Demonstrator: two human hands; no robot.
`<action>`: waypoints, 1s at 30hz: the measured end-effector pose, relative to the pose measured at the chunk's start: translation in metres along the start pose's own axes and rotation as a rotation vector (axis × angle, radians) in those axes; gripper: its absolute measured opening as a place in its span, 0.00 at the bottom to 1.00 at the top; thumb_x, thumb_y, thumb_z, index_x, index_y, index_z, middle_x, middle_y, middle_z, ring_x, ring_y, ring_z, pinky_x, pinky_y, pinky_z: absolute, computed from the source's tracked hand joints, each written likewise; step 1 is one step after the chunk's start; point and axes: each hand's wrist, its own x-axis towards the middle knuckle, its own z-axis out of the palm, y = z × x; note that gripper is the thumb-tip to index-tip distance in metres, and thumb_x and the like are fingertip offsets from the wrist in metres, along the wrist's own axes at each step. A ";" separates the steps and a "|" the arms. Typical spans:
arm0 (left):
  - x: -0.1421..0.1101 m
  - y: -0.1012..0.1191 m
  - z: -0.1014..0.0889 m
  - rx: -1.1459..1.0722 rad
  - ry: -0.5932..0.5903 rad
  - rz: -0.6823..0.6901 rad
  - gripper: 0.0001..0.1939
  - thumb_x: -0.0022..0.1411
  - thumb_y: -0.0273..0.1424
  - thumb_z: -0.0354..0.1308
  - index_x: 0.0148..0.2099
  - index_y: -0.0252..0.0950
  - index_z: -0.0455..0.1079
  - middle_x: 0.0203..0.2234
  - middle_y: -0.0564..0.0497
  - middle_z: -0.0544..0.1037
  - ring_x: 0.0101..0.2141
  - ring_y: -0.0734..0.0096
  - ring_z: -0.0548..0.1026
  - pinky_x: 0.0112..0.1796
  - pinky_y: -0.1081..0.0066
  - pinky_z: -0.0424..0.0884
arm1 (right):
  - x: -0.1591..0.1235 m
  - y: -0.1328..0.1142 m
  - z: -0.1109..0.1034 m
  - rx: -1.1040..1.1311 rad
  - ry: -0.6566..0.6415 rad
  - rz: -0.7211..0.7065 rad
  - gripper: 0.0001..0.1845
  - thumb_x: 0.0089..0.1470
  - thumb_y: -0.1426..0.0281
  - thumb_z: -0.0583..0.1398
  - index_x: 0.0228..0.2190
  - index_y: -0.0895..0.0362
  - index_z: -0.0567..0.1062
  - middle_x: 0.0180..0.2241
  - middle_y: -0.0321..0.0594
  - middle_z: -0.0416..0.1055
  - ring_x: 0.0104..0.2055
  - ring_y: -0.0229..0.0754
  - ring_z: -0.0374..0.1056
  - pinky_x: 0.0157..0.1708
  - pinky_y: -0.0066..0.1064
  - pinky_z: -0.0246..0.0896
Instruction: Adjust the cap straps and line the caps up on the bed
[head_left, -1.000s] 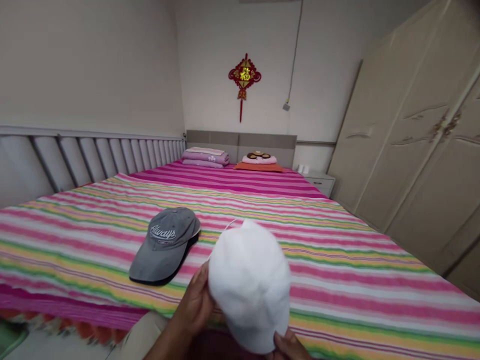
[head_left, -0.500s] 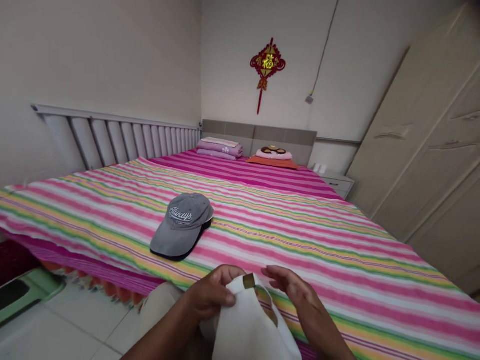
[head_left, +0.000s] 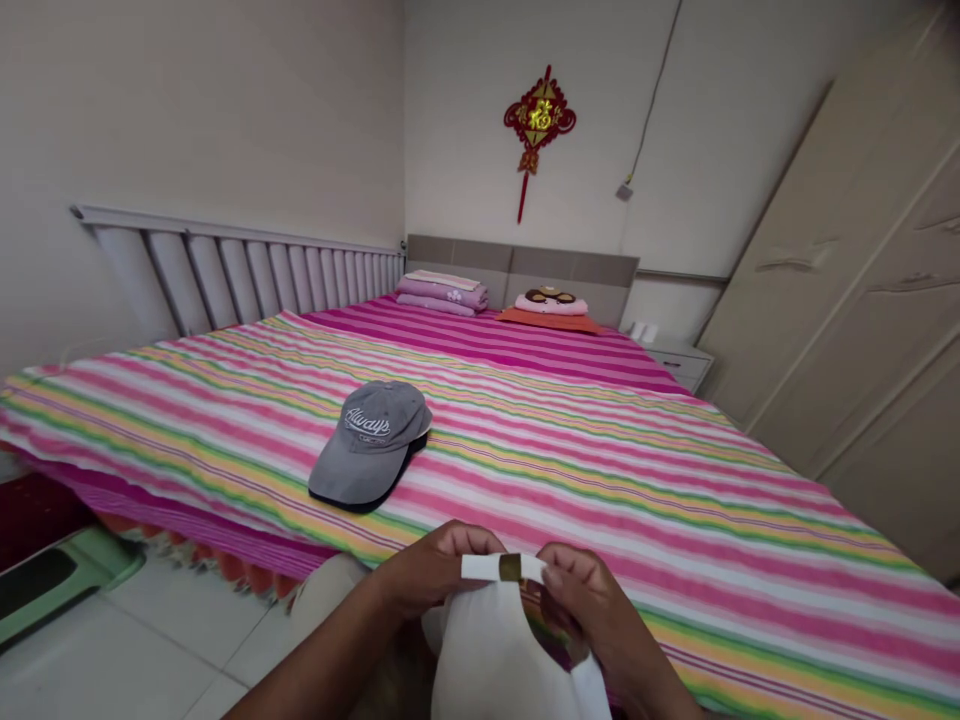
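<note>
A white cap [head_left: 487, 650] is at the bottom middle, its back opening and strap turned up toward me. A small brass-coloured buckle [head_left: 510, 568] sits on the strap. My left hand [head_left: 439, 570] grips the strap's left part, with fingertips behind it. On the other side of the buckle, my right hand [head_left: 592, 595] pinches the strap between thumb and fingers. Beyond my hands, a grey cap [head_left: 373, 440] with white "Always" lettering lies on the bed, brim toward me; a dark brim edge shows beneath it.
The bed's striped sheet [head_left: 600, 440] spreads ahead. Folded bedding [head_left: 442, 293] and a pink folded pile [head_left: 551, 303] lie by the headboard [head_left: 547, 268]. A radiator [head_left: 262, 270] lines the left wall, a green stool [head_left: 82, 570] stands lower left, and a wardrobe [head_left: 825, 280] is at right.
My right hand, apart from the strap before, has come left and closed on it. The strap's left end now stands out from the cap in my left hand. The view has shifted slightly.
</note>
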 end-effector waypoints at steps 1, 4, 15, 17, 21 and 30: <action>0.000 0.001 0.001 0.027 -0.012 -0.016 0.10 0.41 0.31 0.66 0.29 0.31 0.73 0.19 0.52 0.73 0.17 0.82 0.65 0.20 0.81 0.59 | -0.002 -0.002 0.001 -0.028 -0.008 0.011 0.20 0.42 0.56 0.62 0.18 0.59 0.65 0.11 0.28 0.55 0.14 0.28 0.45 0.15 0.23 0.36; -0.001 0.004 0.005 0.012 -0.021 -0.012 0.09 0.42 0.32 0.65 0.27 0.31 0.73 0.17 0.53 0.72 0.16 0.83 0.64 0.19 0.81 0.57 | -0.004 -0.007 0.004 -0.078 0.021 0.010 0.18 0.42 0.57 0.62 0.19 0.60 0.66 0.12 0.28 0.55 0.14 0.28 0.45 0.15 0.23 0.36; 0.003 -0.005 0.014 -0.160 0.118 0.048 0.13 0.30 0.27 0.68 0.22 0.29 0.70 0.14 0.54 0.70 0.16 0.81 0.64 0.18 0.79 0.56 | -0.003 -0.011 0.009 -0.064 0.025 -0.028 0.15 0.44 0.62 0.60 0.18 0.60 0.65 0.12 0.28 0.55 0.15 0.28 0.45 0.16 0.23 0.35; 0.005 -0.006 0.015 -0.165 0.154 0.050 0.13 0.29 0.25 0.68 0.20 0.29 0.68 0.13 0.54 0.69 0.15 0.81 0.63 0.18 0.79 0.55 | -0.004 -0.010 0.007 -0.026 0.049 -0.045 0.15 0.44 0.63 0.60 0.18 0.59 0.65 0.12 0.28 0.55 0.15 0.28 0.45 0.16 0.23 0.36; 0.008 -0.010 0.010 -0.250 0.142 0.098 0.12 0.37 0.31 0.66 0.20 0.30 0.66 0.12 0.54 0.67 0.14 0.83 0.60 0.17 0.79 0.53 | -0.002 -0.010 0.002 0.192 0.142 -0.116 0.14 0.46 0.64 0.60 0.18 0.57 0.62 0.11 0.25 0.50 0.14 0.29 0.44 0.17 0.23 0.41; 0.014 -0.012 0.004 -0.191 0.170 0.150 0.17 0.40 0.40 0.65 0.21 0.30 0.66 0.11 0.56 0.63 0.13 0.84 0.57 0.16 0.79 0.50 | 0.003 -0.010 -0.003 0.371 0.182 -0.159 0.14 0.45 0.65 0.62 0.21 0.57 0.61 0.13 0.25 0.51 0.15 0.28 0.41 0.17 0.22 0.47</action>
